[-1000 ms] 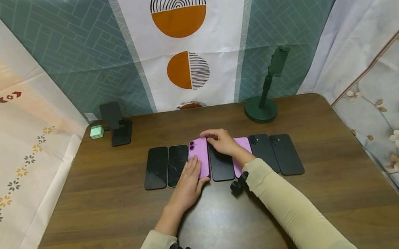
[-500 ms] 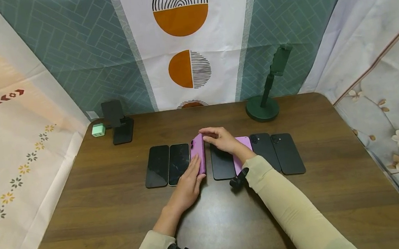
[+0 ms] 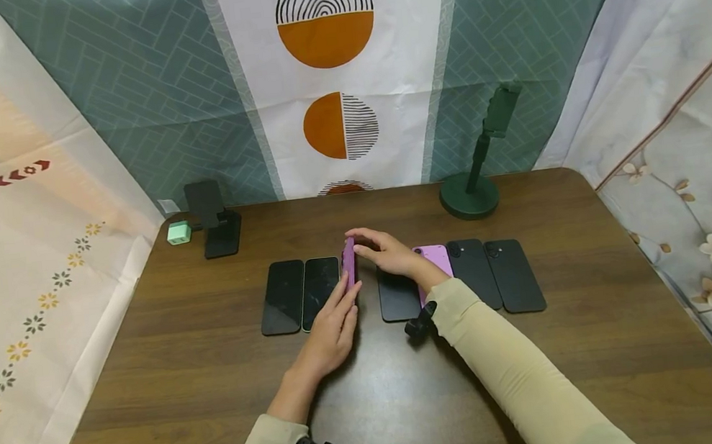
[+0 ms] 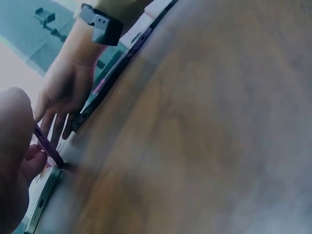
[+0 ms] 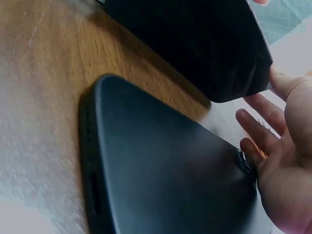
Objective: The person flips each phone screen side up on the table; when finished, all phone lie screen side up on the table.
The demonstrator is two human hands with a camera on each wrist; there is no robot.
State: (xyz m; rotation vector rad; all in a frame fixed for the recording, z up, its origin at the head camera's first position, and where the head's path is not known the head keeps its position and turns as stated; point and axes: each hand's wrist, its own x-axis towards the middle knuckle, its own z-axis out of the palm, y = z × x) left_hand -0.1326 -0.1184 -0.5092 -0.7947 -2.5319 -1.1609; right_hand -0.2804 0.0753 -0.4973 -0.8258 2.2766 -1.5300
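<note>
A smartphone with a purple back stands tilted up on its long edge, midway along a row of phones. My left hand pinches its near end, thumb on the right side and fingers on the left. At the far end, my right hand holds the phone's corner between thumb and forefinger. In the right wrist view the phone's dark screen faces right, towards a black phone lying back up below my right hand. Left of the raised phone, a phone with a dark screen lies face up.
Another face-up phone ends the row at left. On the right lie a pink phone and two dark phones, one at the end. Behind stand a black phone stand, a mint charger cube and a green stand.
The purple phone has been tipped from lying back up to nearly upright on its edge. Both hands have moved slightly left with it, and my left thumb has come up onto its right side.
</note>
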